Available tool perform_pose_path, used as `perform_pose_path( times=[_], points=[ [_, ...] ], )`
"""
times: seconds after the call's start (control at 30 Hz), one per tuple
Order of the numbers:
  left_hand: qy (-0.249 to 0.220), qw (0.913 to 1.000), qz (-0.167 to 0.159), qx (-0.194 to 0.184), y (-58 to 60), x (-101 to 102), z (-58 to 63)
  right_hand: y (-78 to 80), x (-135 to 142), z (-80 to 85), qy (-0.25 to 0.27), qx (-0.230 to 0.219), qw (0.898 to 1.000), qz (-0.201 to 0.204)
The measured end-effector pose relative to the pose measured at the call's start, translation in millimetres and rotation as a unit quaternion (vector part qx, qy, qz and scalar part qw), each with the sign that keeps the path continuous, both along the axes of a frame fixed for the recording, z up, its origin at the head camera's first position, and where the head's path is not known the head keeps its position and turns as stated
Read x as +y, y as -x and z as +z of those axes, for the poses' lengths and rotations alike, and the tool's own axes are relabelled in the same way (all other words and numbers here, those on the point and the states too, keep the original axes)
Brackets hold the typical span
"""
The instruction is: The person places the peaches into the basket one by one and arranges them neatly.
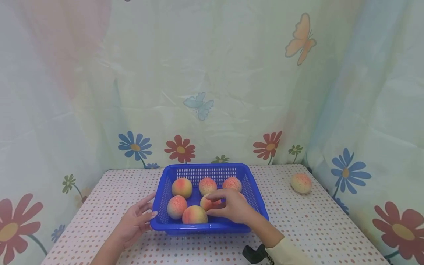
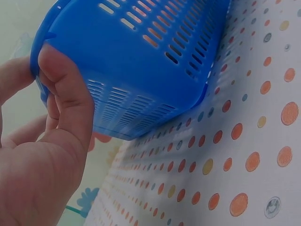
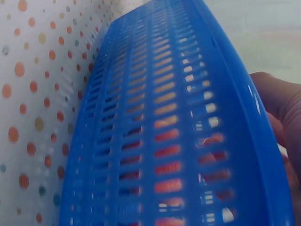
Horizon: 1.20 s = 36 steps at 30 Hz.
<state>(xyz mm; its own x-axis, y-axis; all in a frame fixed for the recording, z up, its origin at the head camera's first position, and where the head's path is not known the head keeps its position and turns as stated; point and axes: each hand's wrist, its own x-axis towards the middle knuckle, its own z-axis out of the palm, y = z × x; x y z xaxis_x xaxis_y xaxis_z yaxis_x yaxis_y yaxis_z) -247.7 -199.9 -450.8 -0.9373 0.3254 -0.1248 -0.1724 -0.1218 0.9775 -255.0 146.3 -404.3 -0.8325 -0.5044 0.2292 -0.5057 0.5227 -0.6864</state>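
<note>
A blue plastic basket with slotted walls stands on the table and holds several peaches, among them one at the back left and one at the front. My left hand grips the basket's left rim, the thumb against the outer wall in the left wrist view. Inside the basket, my right hand has its thumb and fingers around a peach near the middle. Behind that hand, another peach is mostly hidden. The basket's side wall covers most of the right wrist view.
One more peach lies on the table at the far right. A dotted cloth covers the tabletop. Flowered curtains hang behind and at both sides. A black strap-like piece shows by the right sleeve.
</note>
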Motion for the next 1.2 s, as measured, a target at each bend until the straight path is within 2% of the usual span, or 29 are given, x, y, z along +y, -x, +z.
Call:
perform_pose_path(
  times=[0.13, 0.4, 0.53, 0.63, 0.77, 0.93, 1.03, 1.2],
  points=[
    [-0.003, 1.0, 0.0, -0.001, -0.1, -1, 0.7, -1.8, 10, 2.8, 0.023, 0.01, 1.0, 0.0],
    [-0.007, 1.0, -0.004, -0.005, 0.1, -2, 1.1, -6.5, 31, 6.2, 0.077, 0.018, 0.996, -0.032],
    [-0.008, 0.9999, -0.006, -0.005, 0.9, -2, 0.3, -13.4, 40, 15.2, 0.115, 0.019, 0.992, -0.037],
    [-0.009, 0.9999, -0.006, -0.006, 1.5, -1, 0.0, -15.2, 49, 20.0, 0.122, 0.038, 0.99, -0.052],
    [-0.006, 1.0, -0.002, -0.006, 2.1, 0, 0.1, -5.6, 68, 12.0, 0.107, 0.071, 0.987, -0.092],
    [0.0, 1.0, 0.002, -0.005, 2.5, 1, 0.3, 6.7, 99, 1.1, 0.101, 0.098, 0.979, -0.149],
    [0.0, 1.0, 0.003, -0.005, 2.8, 1, 0.2, 10.6, 116, -1.3, 0.095, 0.11, 0.97, -0.195],
    [0.001, 1.0, 0.003, -0.005, 2.8, 1, -0.6, 16.5, 141, -4.9, 0.082, 0.127, 0.95, -0.274]
  ],
)
